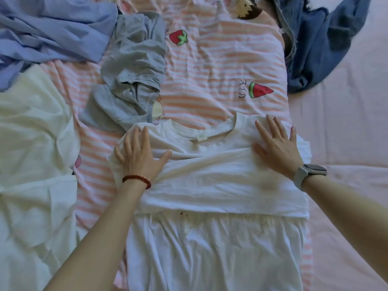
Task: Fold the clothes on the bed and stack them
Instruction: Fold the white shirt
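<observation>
A white T-shirt [210, 181] lies flat in the middle of the bed, collar and label away from me, its lower part folded up over the chest. My left hand [140, 154], with a red bead bracelet, presses flat on the shirt's left shoulder. My right hand [275, 143], with a grey watch on the wrist, presses flat on the right shoulder, fingers spread. Under the shirt, toward me, lies another white garment [210, 248] with gathered folds.
A crumpled grey garment [130, 80] lies just beyond my left hand. A lilac-blue cloth [52, 28] is heaped at far left, a cream garment [31, 133] at left, denim [315, 38] at far right. All rest on a pink-striped blanket [220, 66] over a pink sheet [346, 122].
</observation>
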